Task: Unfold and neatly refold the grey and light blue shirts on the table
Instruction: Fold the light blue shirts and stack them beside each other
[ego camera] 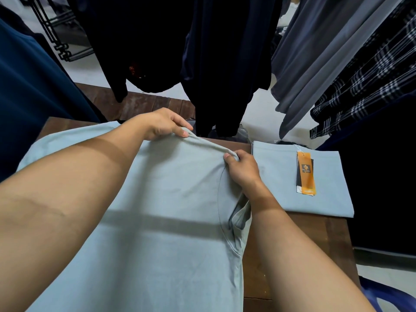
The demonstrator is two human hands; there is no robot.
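A light blue shirt (171,199) lies spread over most of the wooden table (299,244), its neckline toward the right. My left hand (164,124) pinches the shirt's far edge near the table's back. My right hand (243,167) grips the same edge further right, close to the collar, and the fabric between both hands is lifted into a ridge. A second light blue shirt (281,176) lies folded at the table's right, with an orange hang tag (305,174) on top.
Dark shirts (225,64) hang just behind the table. Grey and plaid garments (351,70) hang at the back right, and a dark blue one (29,91) at the left. A blue plastic chair (387,296) shows at the bottom right.
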